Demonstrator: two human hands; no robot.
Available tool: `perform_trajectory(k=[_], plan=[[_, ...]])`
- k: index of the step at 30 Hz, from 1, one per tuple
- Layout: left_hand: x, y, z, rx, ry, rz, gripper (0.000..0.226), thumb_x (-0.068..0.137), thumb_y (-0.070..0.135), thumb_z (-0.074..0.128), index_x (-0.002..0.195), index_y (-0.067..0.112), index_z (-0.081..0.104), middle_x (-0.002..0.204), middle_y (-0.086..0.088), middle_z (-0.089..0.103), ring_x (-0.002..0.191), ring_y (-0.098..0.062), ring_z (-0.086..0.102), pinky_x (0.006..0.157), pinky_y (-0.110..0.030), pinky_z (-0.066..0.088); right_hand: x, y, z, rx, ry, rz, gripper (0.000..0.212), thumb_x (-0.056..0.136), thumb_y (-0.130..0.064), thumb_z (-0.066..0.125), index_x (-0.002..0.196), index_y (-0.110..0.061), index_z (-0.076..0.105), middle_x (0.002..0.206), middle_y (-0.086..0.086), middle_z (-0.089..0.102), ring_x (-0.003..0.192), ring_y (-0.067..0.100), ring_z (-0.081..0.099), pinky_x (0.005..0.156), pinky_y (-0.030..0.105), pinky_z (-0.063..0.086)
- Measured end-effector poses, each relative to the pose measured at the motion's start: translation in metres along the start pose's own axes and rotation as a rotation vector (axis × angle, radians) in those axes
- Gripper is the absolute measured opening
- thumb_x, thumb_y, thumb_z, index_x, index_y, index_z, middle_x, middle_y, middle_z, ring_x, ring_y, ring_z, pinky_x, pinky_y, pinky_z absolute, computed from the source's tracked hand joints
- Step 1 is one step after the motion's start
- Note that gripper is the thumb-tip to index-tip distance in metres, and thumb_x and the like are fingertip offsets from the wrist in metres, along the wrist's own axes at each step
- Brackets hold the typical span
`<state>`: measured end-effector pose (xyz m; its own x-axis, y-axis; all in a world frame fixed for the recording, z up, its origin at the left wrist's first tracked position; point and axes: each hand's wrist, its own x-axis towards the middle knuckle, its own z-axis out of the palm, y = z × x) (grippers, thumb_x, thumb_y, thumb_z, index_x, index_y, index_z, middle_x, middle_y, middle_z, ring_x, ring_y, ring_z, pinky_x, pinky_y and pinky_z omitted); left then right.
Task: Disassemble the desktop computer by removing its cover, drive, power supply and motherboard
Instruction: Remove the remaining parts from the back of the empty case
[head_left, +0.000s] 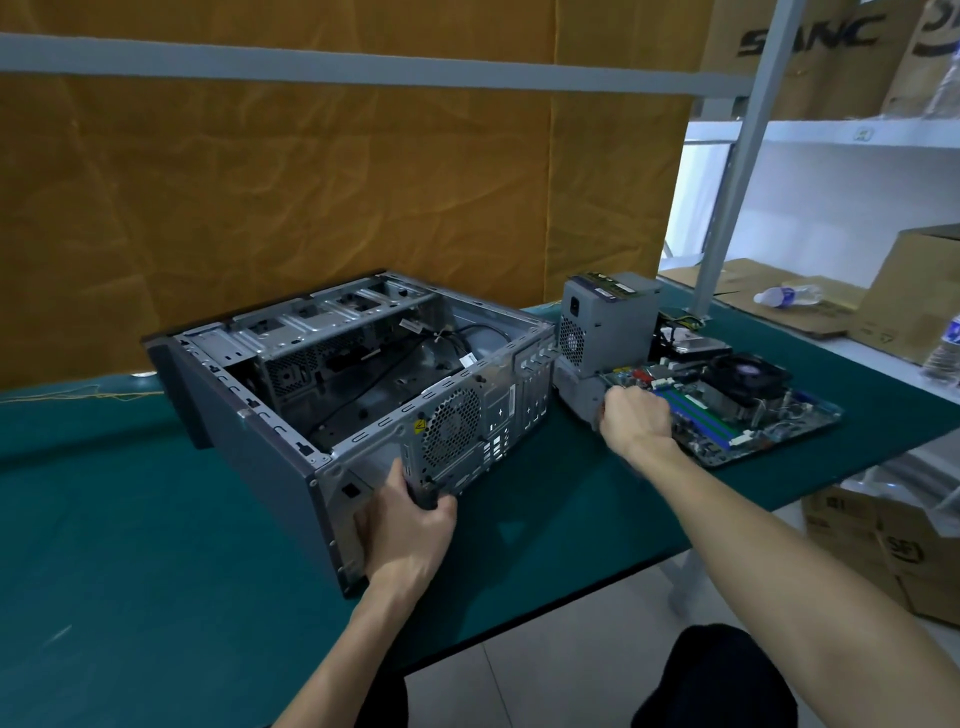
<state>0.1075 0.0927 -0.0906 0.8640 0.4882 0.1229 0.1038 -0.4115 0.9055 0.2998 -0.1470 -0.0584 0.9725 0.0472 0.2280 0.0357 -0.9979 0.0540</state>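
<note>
Two risks stood out. The emptied case (332, 395) lay on its side on the green table (130, 519), open face up, its near rear corner close to the table's front edge; a careless pull could drag it off. Its long axis ran from the dark front panel at far left to the vented rear panel at near right. The power supply (605, 322) stood upright just right of the case, touching the motherboard (727, 410), and could tip onto it. The motherboard's long axis ran left to right, its cooler up. The left hand (410, 530) gripped the case's rear lower edge. The right hand (636, 415) was curled at the motherboard's near-left corner, beside a grey part; I cannot tell which one it held.
</note>
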Motion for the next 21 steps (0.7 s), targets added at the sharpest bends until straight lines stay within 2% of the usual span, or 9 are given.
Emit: perform_trajectory(k=[5, 7, 9, 11, 13, 14, 16, 18, 21], plan=[[0.001, -0.001, 0.001, -0.060, 0.005, 0.020, 0.025, 0.076, 0.025, 0.065, 0.099, 0.030, 0.059, 0.083, 0.007, 0.071, 0.077, -0.014, 0.069, 0.074, -0.041, 0.062, -0.020, -0.014, -0.002, 0.127, 0.288, -0.137, 0.014, 0.087, -0.013, 0.062, 0.099, -0.010, 0.069, 0.097, 0.011, 0.072, 0.092, 0.033, 0.067, 0.070, 0.037, 0.049], [0.002, -0.003, 0.001, -0.075, 0.019, 0.022, 0.030, 0.080, 0.020, 0.067, 0.109, 0.019, 0.059, 0.074, 0.006, 0.066, 0.063, -0.005, 0.063, 0.056, -0.024, 0.056, -0.038, -0.025, -0.009, 0.262, 0.347, -0.219, 0.017, 0.091, -0.016, 0.062, 0.105, -0.013, 0.070, 0.097, 0.008, 0.072, 0.091, 0.032, 0.067, 0.070, 0.036, 0.050], [0.002, -0.006, 0.001, -0.092, 0.044, 0.012, 0.036, 0.083, 0.014, 0.067, 0.116, 0.006, 0.053, 0.069, 0.009, 0.055, 0.053, 0.001, 0.054, 0.045, -0.012, 0.040, -0.060, -0.036, -0.016, 0.389, 0.335, -0.309, 0.020, 0.093, -0.018, 0.062, 0.111, -0.017, 0.072, 0.098, 0.003, 0.073, 0.087, 0.027, 0.069, 0.070, 0.031, 0.049], [-0.001, -0.006, -0.001, -0.107, 0.058, 0.006, 0.037, 0.085, 0.012, 0.067, 0.118, 0.008, 0.051, 0.077, 0.011, 0.052, 0.059, 0.006, 0.052, 0.052, -0.006, 0.038, -0.079, -0.048, -0.026, 0.498, 0.320, -0.392, 0.020, 0.094, -0.017, 0.062, 0.111, -0.018, 0.073, 0.095, -0.003, 0.073, 0.083, 0.022, 0.068, 0.069, 0.028, 0.045], [-0.005, -0.001, -0.004, -0.161, 0.075, 0.005, 0.046, 0.087, 0.012, 0.067, 0.128, 0.022, 0.047, 0.097, 0.011, 0.057, 0.082, 0.008, 0.056, 0.071, -0.005, 0.042, -0.092, -0.061, -0.039, 0.586, 0.292, -0.447, 0.020, 0.094, -0.018, 0.062, 0.110, -0.020, 0.073, 0.090, -0.008, 0.069, 0.080, 0.018, 0.064, 0.067, 0.027, 0.043], [-0.007, 0.001, -0.006, -0.202, 0.091, 0.011, 0.052, 0.088, 0.011, 0.066, 0.132, 0.027, 0.043, 0.106, 0.008, 0.057, 0.093, 0.002, 0.057, 0.084, -0.014, 0.045, -0.098, -0.068, -0.046, 0.622, 0.273, -0.466, 0.020, 0.094, -0.019, 0.062, 0.110, -0.021, 0.073, 0.089, -0.010, 0.068, 0.078, 0.016, 0.063, 0.066, 0.026, 0.042], [-0.011, 0.003, -0.010, -0.220, 0.132, 0.048, 0.054, 0.089, 0.016, 0.065, 0.132, 0.029, 0.036, 0.111, 0.004, 0.055, 0.101, -0.015, 0.057, 0.092, -0.031, 0.043, -0.106, -0.083, -0.058, 0.680, 0.217, -0.505, 0.018, 0.093, -0.024, 0.063, 0.106, -0.025, 0.074, 0.086, -0.012, 0.069, 0.074, 0.013, 0.060, 0.065, 0.025, 0.041], [-0.016, 0.002, -0.014, -0.170, 0.164, 0.076, 0.051, 0.094, 0.027, 0.059, 0.137, 0.023, 0.033, 0.124, -0.001, 0.052, 0.114, -0.022, 0.052, 0.102, -0.034, 0.038, -0.116, -0.096, -0.064, 0.701, 0.084, -0.570, 0.017, 0.091, -0.032, 0.063, 0.102, -0.029, 0.075, 0.085, -0.012, 0.072, 0.073, 0.011, 0.061, 0.066, 0.025, 0.046], [-0.026, 0.003, -0.017, -0.178, 0.230, 0.139, 0.030, 0.105, 0.019, 0.045, 0.134, 0.013, 0.041, 0.132, -0.007, 0.047, 0.124, -0.024, 0.045, 0.110, -0.039, 0.034, -0.132, -0.114, -0.060, 0.773, -0.214, -0.623, 0.026, 0.093, -0.043, 0.057, 0.087, -0.024, 0.073, 0.070, -0.009, 0.069, 0.065, 0.010, 0.064, 0.063, 0.029, 0.053]])
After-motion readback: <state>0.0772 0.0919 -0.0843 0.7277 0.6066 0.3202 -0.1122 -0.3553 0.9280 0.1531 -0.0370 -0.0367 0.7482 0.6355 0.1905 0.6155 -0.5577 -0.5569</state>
